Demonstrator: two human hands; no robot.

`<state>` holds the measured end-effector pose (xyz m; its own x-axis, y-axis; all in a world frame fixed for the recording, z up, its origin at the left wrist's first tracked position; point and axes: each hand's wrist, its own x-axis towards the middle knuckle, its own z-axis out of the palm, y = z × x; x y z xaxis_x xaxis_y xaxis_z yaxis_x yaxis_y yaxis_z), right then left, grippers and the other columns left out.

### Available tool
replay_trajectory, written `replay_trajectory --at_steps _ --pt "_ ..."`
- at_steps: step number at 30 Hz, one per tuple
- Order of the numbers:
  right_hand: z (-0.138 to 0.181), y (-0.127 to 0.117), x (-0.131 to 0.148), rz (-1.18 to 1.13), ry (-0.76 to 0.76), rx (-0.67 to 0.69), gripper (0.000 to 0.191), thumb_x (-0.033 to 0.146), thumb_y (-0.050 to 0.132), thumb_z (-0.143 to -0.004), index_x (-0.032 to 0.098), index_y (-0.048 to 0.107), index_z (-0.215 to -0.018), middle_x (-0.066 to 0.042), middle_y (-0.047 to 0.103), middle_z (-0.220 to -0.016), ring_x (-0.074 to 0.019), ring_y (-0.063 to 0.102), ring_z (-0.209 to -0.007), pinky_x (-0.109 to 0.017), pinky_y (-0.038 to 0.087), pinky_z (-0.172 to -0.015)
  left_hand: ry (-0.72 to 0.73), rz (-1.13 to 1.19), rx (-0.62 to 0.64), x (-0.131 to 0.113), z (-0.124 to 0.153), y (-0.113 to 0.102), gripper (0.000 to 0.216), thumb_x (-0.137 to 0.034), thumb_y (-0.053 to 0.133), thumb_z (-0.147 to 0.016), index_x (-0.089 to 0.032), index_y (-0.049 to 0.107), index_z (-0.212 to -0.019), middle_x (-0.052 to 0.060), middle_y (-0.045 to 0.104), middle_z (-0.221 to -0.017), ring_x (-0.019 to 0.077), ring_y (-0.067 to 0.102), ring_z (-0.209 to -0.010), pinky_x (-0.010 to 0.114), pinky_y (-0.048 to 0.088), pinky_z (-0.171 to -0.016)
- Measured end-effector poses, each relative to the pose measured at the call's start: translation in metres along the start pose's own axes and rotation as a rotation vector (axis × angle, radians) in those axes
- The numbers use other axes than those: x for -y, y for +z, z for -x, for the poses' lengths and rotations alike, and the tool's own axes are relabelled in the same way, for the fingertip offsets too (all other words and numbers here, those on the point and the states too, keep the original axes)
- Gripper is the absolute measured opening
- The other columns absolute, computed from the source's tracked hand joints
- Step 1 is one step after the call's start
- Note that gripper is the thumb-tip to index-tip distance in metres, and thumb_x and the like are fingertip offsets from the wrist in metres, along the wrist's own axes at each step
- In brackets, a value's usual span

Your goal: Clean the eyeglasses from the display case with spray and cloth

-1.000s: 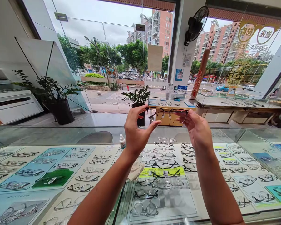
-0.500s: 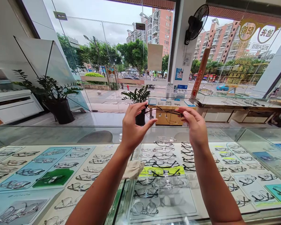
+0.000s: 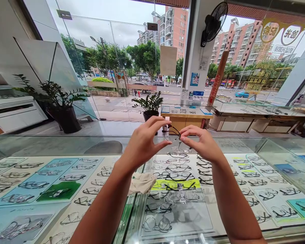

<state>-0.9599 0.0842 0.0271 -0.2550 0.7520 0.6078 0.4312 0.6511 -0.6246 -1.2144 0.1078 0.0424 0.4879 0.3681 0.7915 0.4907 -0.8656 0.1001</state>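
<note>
A pair of eyeglasses (image 3: 175,130) with a thin dark frame is held up above the glass display counter, turned partly side-on. My left hand (image 3: 146,140) has its fingertips at the upper left end of the frame, its thumb stretched out lower down. Thumb and fingers of my right hand (image 3: 199,140) pinch the dark frame on its right side. Part of the glasses is hidden by the fingers. Beneath my hands, rows of other eyeglasses (image 3: 179,168) lie in the counter. A crumpled cream cloth (image 3: 142,183) rests near my left forearm.
More frames fill the blue display panel (image 3: 53,166) at left and the pale trays at right. Beyond the counter stand a potted plant (image 3: 149,105), a low wooden display case (image 3: 185,121) and glass windows facing the street. A black fan (image 3: 215,22) hangs on the pillar.
The glasses have gone from facing front, spread between both hands, to partly side-on and slightly lower. My right hand has moved left, closer to my left hand.
</note>
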Motion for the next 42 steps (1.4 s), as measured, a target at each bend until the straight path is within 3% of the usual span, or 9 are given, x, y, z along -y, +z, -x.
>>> replay_trajectory --at_steps 11,17,24,27,30,31,33,36,42 --pt "-0.001 -0.006 0.001 -0.083 -0.028 0.087 0.024 0.047 0.071 -0.1 0.025 0.079 -0.093 -0.007 0.075 -0.124 -0.0251 0.067 -0.119 -0.049 0.047 -0.111 -0.04 0.362 -0.008 0.01 -0.003 0.007 0.055 -0.035 0.088 -0.087 -0.026 0.067 -0.137 0.011 0.069 -0.134 0.0248 0.071 -0.118 0.041 0.067 -0.099" --pt "-0.002 -0.003 0.001 -0.197 0.032 0.128 0.026 0.05 0.072 -0.099 0.027 0.081 -0.092 -0.007 0.072 -0.142 -0.0276 0.066 -0.13 -0.054 0.045 -0.117 -0.092 0.604 -0.017 0.012 -0.003 0.014 0.054 -0.033 0.087 -0.087 -0.024 0.066 -0.136 0.014 0.067 -0.136 0.0265 0.073 -0.118 0.042 0.069 -0.096" --pt "-0.001 0.002 0.004 -0.263 0.076 0.127 0.028 0.051 0.072 -0.098 0.025 0.082 -0.098 -0.004 0.081 -0.106 -0.0223 0.072 -0.1 -0.042 0.055 -0.097 -0.097 0.705 0.013 0.016 -0.005 0.019 0.06 -0.035 0.085 -0.087 -0.026 0.062 -0.142 0.015 0.066 -0.141 0.0271 0.074 -0.117 0.044 0.067 -0.1" --pt "-0.001 0.004 0.003 -0.221 0.063 0.009 0.027 0.049 0.073 -0.098 0.023 0.082 -0.096 -0.005 0.082 -0.106 -0.0232 0.073 -0.1 -0.042 0.055 -0.098 -0.129 0.554 -0.192 0.005 -0.005 0.026 0.064 -0.036 0.087 -0.084 -0.027 0.06 -0.141 0.013 0.068 -0.135 0.0235 0.072 -0.112 0.041 0.065 -0.098" --pt "-0.001 0.008 0.002 -0.171 0.052 -0.158 0.025 0.046 0.074 -0.097 0.023 0.084 -0.096 -0.006 0.084 -0.106 -0.0254 0.075 -0.102 -0.045 0.056 -0.1 -0.261 0.277 -0.524 -0.014 -0.004 0.035 0.028 -0.035 0.083 -0.087 -0.023 0.071 -0.11 0.003 0.069 -0.098 0.016 0.063 -0.085 0.032 0.059 -0.078" --pt "-0.001 0.01 0.003 -0.154 0.044 -0.208 0.023 0.045 0.074 -0.097 0.023 0.084 -0.096 -0.007 0.084 -0.107 -0.0262 0.076 -0.104 -0.045 0.057 -0.1 -0.304 0.247 -0.522 -0.021 -0.003 0.038 0.017 -0.036 0.08 -0.09 -0.023 0.072 -0.098 0.0 0.064 -0.083 0.0141 0.057 -0.074 0.03 0.054 -0.069" --pt "0.0 0.016 0.006 -0.112 0.014 -0.294 0.02 0.042 0.075 -0.097 0.024 0.084 -0.095 -0.008 0.084 -0.11 -0.0275 0.076 -0.108 -0.047 0.057 -0.102 -0.381 0.322 -0.342 -0.031 -0.001 0.043 0.022 -0.041 0.075 -0.095 -0.022 0.075 -0.086 -0.003 0.053 -0.064 0.0123 0.046 -0.06 0.028 0.042 -0.056" --pt "0.002 0.025 0.013 -0.006 -0.054 -0.4 0.015 0.036 0.073 -0.098 0.025 0.083 -0.094 -0.009 0.082 -0.114 -0.0279 0.075 -0.111 -0.047 0.057 -0.104 -0.494 0.546 -0.124 -0.035 -0.001 0.051 0.031 -0.052 0.074 -0.095 -0.022 0.082 -0.093 -0.003 0.055 -0.059 0.0128 0.046 -0.056 0.028 0.034 -0.051" --pt "0.012 0.031 0.032 0.149 -0.098 -0.363 0.017 0.035 0.069 -0.1 0.029 0.083 -0.107 -0.009 0.08 -0.119 -0.0286 0.074 -0.114 -0.049 0.058 -0.106 -0.597 0.818 -0.14 -0.023 -0.005 0.06 0.037 -0.057 0.083 -0.085 -0.021 0.085 -0.093 0.003 0.071 -0.072 0.013 0.052 -0.058 0.026 0.036 -0.05"
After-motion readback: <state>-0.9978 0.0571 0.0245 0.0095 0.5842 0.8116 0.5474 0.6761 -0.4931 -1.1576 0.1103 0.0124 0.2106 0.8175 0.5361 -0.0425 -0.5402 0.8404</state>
